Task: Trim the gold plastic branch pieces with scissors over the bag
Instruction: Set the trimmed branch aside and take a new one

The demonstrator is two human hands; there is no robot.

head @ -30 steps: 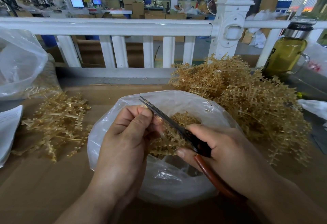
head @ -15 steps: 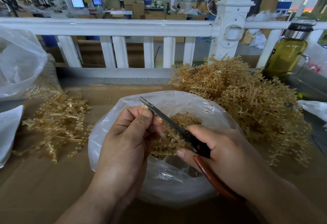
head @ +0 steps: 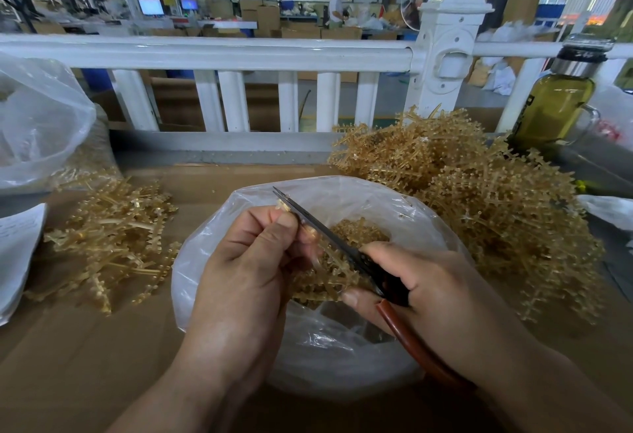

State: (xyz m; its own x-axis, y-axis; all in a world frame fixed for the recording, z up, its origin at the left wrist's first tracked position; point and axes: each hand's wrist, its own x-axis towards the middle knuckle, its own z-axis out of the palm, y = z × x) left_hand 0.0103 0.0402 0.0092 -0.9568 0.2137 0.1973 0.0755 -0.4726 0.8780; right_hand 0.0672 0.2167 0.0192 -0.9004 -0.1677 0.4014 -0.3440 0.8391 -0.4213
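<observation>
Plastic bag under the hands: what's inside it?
Heaped gold branch pieces lie inside the bag; the left hand, right hand and scissors cover part of them. Its bottom is hidden.

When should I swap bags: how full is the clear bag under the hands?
Not full. The clear bag is open-mouthed, and the gold cuttings inside lie well below its rim.

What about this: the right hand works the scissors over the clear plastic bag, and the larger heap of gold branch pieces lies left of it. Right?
Not quite. In the head view the larger heap lies right of the bag; the smaller heap is on the left. The right hand does work the scissors over the bag.
</observation>
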